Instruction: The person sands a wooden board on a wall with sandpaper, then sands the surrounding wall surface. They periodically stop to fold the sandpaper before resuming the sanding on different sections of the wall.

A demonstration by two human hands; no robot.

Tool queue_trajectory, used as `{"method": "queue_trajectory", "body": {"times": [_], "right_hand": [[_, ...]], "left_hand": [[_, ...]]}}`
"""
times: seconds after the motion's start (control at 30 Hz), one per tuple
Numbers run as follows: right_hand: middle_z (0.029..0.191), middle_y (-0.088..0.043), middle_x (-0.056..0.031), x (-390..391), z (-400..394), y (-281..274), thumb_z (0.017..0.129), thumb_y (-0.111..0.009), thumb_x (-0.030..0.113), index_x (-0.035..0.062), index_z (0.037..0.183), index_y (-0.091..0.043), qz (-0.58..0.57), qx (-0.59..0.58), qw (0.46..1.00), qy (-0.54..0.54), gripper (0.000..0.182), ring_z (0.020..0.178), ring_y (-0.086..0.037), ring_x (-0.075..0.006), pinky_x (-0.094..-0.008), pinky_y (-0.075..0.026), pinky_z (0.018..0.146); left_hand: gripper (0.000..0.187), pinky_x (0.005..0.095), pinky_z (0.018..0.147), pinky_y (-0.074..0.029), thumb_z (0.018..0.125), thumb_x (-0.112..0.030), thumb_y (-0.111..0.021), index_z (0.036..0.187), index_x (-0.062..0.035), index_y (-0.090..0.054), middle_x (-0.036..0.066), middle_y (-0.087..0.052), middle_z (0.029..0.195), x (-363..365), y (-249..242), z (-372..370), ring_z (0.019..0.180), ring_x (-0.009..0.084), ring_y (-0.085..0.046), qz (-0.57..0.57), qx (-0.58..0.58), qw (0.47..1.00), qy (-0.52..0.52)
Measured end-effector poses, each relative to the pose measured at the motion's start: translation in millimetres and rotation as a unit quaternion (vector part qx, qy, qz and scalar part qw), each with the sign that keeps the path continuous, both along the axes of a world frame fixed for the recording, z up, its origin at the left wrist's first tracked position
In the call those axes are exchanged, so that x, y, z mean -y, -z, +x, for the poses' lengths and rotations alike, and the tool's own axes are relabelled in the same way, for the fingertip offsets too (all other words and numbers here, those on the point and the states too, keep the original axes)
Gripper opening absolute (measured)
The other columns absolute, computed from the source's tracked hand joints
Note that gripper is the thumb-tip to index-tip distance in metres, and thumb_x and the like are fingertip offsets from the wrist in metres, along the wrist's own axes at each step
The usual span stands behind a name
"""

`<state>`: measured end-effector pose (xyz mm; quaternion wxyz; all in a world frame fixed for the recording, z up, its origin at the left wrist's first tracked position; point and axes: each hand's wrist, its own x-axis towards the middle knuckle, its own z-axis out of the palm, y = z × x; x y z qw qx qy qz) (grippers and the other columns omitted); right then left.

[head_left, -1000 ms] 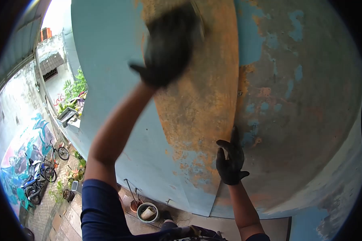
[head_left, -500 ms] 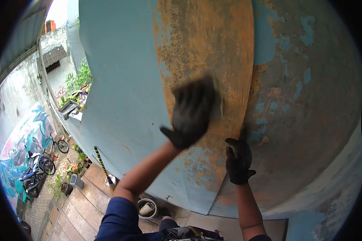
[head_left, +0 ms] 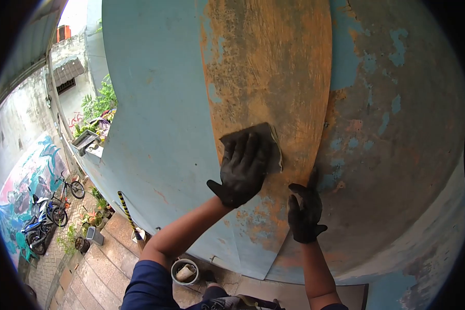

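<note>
An outdoor lane lies far below, with a painted mural wall (head_left: 23, 178), parked motorbikes (head_left: 39, 225) and potted plants. Filling the view is a tall light-blue metal panel with a wide rusty orange patch (head_left: 268, 77). The person's left hand (head_left: 241, 170), in a black glove, presses a dark grey sheet of sandpaper (head_left: 266, 142) flat against the rust, fingers spread and lying on the sheet rather than curled around it. The right hand (head_left: 306, 209), also gloved in black, rests open on the panel's lower rusted edge, holding nothing. A grey bucket (head_left: 184, 271) stands on the ground beneath. The work looks like sanding rust mid-stroke; the next pass probably needs firm, even pressure. Compared with half a second ago, the left hand is sharper and slightly lower.
</note>
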<state>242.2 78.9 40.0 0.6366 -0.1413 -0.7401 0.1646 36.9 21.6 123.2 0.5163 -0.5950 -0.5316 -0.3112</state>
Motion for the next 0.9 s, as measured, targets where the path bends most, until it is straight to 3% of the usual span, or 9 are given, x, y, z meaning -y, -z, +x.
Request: {"method": "queue_trajectory", "body": {"times": [0.13, 0.23, 0.33, 0.43, 0.57, 0.67, 0.73, 0.83, 0.9], "right_hand": [[0.109, -0.073, -0.0128, 1, -3, 1, 0.093, -0.069, 0.007, 0.0063, 0.114, -0.070, 0.037, 0.028, 0.998, 0.039, 0.021, 0.104, -0.068, -0.0325, -0.0417, -0.053, 0.091], [0.158, -0.042, -0.0331, 1, -4, 2, 0.095, -0.070, 0.015, 0.0054, 0.113, -0.069, -0.001, 0.088, 0.993, 0.078, 0.021, 0.126, -0.064, -0.0427, -0.0465, -0.055, 0.099], [0.159, -0.043, -0.0305, 6, -3, -4, 0.094, -0.072, 0.016, 0.0063, 0.118, -0.069, 0.025, 0.077, 0.992, 0.095, 0.026, 0.123, -0.065, -0.0419, -0.0460, -0.055, 0.098], [0.157, -0.047, -0.0276, 36, -1, -13, 0.098, -0.067, 0.020, 0.0061, 0.120, -0.069, -0.022, 0.093, 0.987, 0.128, 0.026, 0.117, -0.068, -0.0398, -0.0440, -0.056, 0.095], [0.149, -0.056, -0.0203, 56, -10, 23, 0.104, -0.058, 0.021, 0.0016, 0.143, -0.056, -0.272, -0.050, 0.954, -0.111, 0.044, 0.131, -0.057, -0.0320, -0.0427, -0.045, 0.110], [0.143, -0.060, -0.0124, 57, -28, 26, 0.106, -0.058, 0.022, -0.0001, 0.150, -0.049, -0.056, 0.269, 0.958, 0.082, 0.050, 0.129, -0.057, -0.0253, -0.0395, -0.045, 0.110], [0.142, -0.059, -0.0100, 87, -45, -17, 0.106, -0.060, 0.019, -0.0011, 0.149, -0.049, -0.450, 0.012, 0.880, -0.149, 0.049, 0.125, -0.056, -0.0198, -0.0361, -0.046, 0.107], [0.139, -0.058, -0.0105, 89, -49, -26, 0.103, -0.064, 0.016, -0.0013, 0.149, -0.049, -0.412, 0.025, 0.911, -0.016, 0.051, 0.123, -0.058, -0.0177, -0.0349, -0.048, 0.104], [0.138, -0.060, -0.0132, 80, -41, -58, 0.103, -0.064, 0.017, -0.0023, 0.146, -0.053, -0.405, -0.182, 0.894, -0.066, 0.048, 0.121, -0.058, -0.0168, -0.0340, -0.049, 0.102]], "left_hand": [[0.059, 0.0646, 0.117, -0.032, 0.091, -0.011, -0.063, 0.148, -0.0012, -0.054, 0.032, -0.053, 0.146, 1, -65, -1, 0.137, 0.0513, -0.049, 0.044, 0.008, 0.998, 0.038], [0.066, 0.0630, 0.119, -0.031, 0.094, -0.021, -0.064, 0.154, -0.0004, -0.044, 0.036, -0.042, 0.154, -8, -147, -22, 0.143, 0.0556, -0.039, 0.139, 0.006, 0.990, 0.035], [0.062, 0.0629, 0.115, -0.035, 0.090, -0.013, -0.063, 0.149, 0.0015, -0.050, 0.033, -0.050, 0.148, -14, -167, -18, 0.137, 0.0521, -0.047, 0.216, 0.020, 0.975, 0.040], [0.058, 0.0637, 0.119, -0.030, 0.092, -0.007, -0.058, 0.149, 0.0009, -0.052, 0.032, -0.049, 0.151, -10, -93, -1, 0.141, 0.0508, -0.046, 0.116, 0.062, 0.990, 0.056], [0.066, 0.0621, 0.123, -0.024, 0.087, -0.011, -0.067, 0.150, 0.0003, -0.051, 0.031, -0.045, 0.155, 21, 52, 34, 0.146, 0.0485, -0.042, -0.098, 0.181, 0.955, 0.214], [0.074, 0.0624, 0.123, -0.023, 0.084, -0.016, -0.073, 0.152, 0.0015, -0.047, 0.033, -0.043, 0.155, 41, 91, 41, 0.148, 0.0511, -0.037, -0.159, 0.230, 0.917, 0.285], [0.077, 0.0622, 0.123, -0.026, 0.083, -0.018, -0.075, 0.152, 0.0021, -0.047, 0.033, -0.043, 0.155, 42, 92, 32, 0.147, 0.0513, -0.038, -0.177, 0.230, 0.913, 0.288], [0.083, 0.0614, 0.122, -0.030, 0.085, -0.024, -0.079, 0.156, 0.0011, -0.042, 0.034, -0.039, 0.158, 52, 70, 5, 0.150, 0.0513, -0.035, -0.230, 0.163, 0.911, 0.300], [0.091, 0.0624, 0.121, -0.030, 0.086, -0.030, -0.082, 0.159, -0.0011, -0.036, 0.035, -0.034, 0.161, 72, 42, -6, 0.152, 0.0530, -0.031, -0.153, 0.218, 0.893, 0.362]]}}
